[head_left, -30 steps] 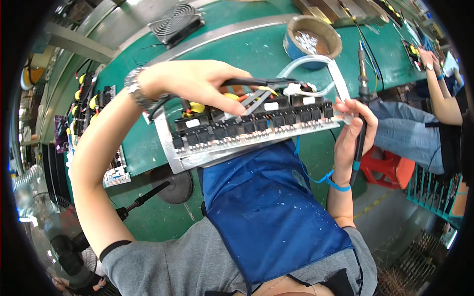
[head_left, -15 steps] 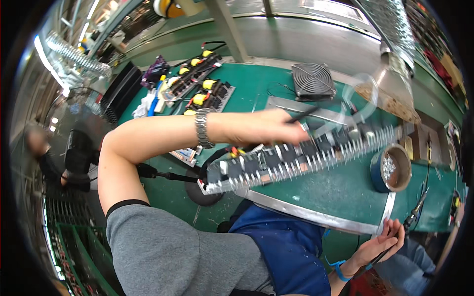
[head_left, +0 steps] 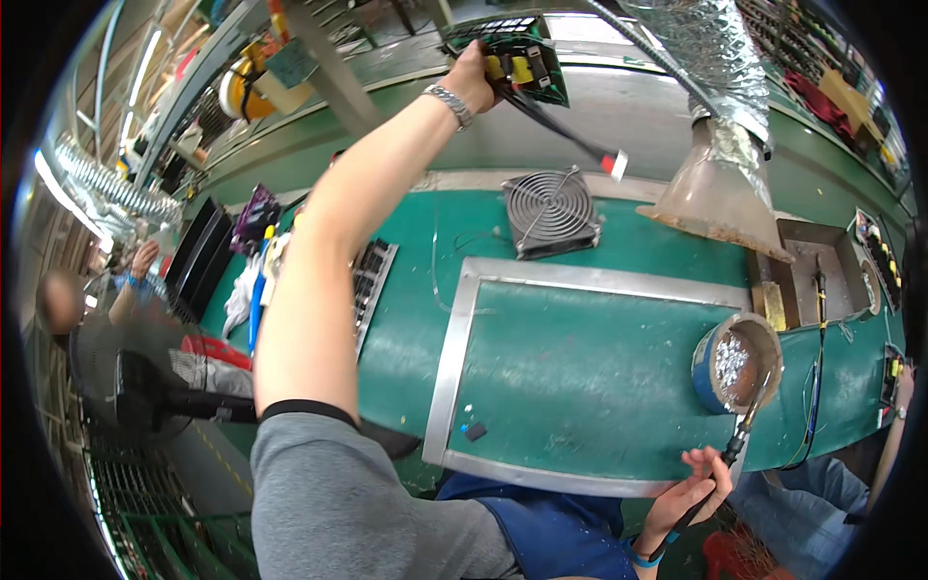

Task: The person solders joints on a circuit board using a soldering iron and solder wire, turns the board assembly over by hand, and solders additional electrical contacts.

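Observation:
At the far side, my left hand [head_left: 472, 85] grips the edge of a green circuit board [head_left: 527, 66] with yellow and black components. Its fingers are partly hidden behind the board. Black cables [head_left: 556, 124] hang from the board and end in a red and white connector [head_left: 615, 164]. Near the bench's front edge, my right hand [head_left: 688, 491] is closed around a soldering iron [head_left: 732, 447], some fingers curled loosely. The iron's metal tip reaches the rim of a round blue tin [head_left: 711, 367] with silvery bits inside; whether it touches is unclear.
A metal frame [head_left: 447, 372] lies on the green bench. Beyond it stands a square fan [head_left: 551, 213], with a fume hood [head_left: 720, 198] to its right. A metal box [head_left: 822, 275] sits at the right. More boards [head_left: 372, 290] lie left, partly behind my arm. Other people are at both sides.
My left hand has moved up and away, and the board is now beyond the bench instead of over its middle. My right hand has brought the iron's tip to the tin.

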Demonstrator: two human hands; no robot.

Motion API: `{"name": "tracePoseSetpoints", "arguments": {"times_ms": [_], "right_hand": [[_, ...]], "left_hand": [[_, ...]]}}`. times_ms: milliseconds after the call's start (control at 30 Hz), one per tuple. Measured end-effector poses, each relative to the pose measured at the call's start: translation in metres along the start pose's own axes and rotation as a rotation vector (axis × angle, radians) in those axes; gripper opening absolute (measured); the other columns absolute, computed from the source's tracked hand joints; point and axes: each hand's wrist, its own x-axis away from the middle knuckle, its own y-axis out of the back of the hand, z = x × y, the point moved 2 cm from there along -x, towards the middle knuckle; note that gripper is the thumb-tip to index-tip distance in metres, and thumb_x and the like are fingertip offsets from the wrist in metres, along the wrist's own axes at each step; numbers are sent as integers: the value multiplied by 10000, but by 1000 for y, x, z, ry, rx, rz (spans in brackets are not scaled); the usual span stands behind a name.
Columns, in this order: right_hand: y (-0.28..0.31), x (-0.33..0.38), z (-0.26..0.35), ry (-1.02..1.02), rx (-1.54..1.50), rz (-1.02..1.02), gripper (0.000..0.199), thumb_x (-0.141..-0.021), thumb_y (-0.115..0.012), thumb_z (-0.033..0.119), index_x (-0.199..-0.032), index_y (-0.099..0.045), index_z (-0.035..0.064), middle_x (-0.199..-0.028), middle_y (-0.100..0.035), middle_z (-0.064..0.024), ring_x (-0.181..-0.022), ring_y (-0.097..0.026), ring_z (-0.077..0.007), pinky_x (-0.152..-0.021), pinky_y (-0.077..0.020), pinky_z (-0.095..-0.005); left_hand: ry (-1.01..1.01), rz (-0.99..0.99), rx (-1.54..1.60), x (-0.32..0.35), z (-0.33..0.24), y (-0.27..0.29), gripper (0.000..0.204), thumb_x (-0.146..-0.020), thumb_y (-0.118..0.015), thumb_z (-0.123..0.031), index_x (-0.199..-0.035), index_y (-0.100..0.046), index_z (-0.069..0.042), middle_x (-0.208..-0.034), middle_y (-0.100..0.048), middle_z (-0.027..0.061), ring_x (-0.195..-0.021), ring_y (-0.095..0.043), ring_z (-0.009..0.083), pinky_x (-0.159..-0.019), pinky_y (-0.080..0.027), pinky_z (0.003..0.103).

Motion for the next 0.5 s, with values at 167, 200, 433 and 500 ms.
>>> {"name": "tracePoseSetpoints", "arguments": {"times_ms": [167, 200, 433, 500], "right_hand": [[-2, 2, -1, 20, 50, -31, 463, -1064, -377, 406, -1202, -484, -22, -1135, -583, -220, -870, -617, -238, -772, -536, -360], [-2, 2, -1, 6, 71, -42, 463, -1063, -378, 407, -1203, -483, -22, -1136, -583, -219, -874, -616, -238, -774, -537, -359], [-4, 0, 1, -37, -9, -78, 408, -1078, -356, 322, -1204, -495, -40, -1169, -593, -197, -944, -620, -232, -826, -536, -332], [-4, -1, -1, -26, -10, -85, 407, -1081, -351, 314, -1207, -489, -47, -1171, -600, -201, -942, -622, -230, -823, -538, -334]], "left_hand": [[-107, -296, 172, -117, 58, 0, 221, -958, -577, -251, -1117, -615, -101, -1134, -659, 67, -1025, -643, 267, -863, -534, 552], [-101, -417, 115, -126, 67, 4, 236, -959, -583, -259, -1127, -609, -95, -1124, -653, 73, -1013, -645, 267, -837, -532, 559], [-109, 20, -194, -52, 38, -1, 339, -935, -633, -153, -1224, -585, 18, -1101, -655, 146, -947, -648, 260, -799, -566, 357], [-121, 135, -169, 26, 13, 12, 303, -944, -599, -121, -1211, -569, 20, -1064, -647, 135, -845, -656, 241, -747, -593, 338]]}}
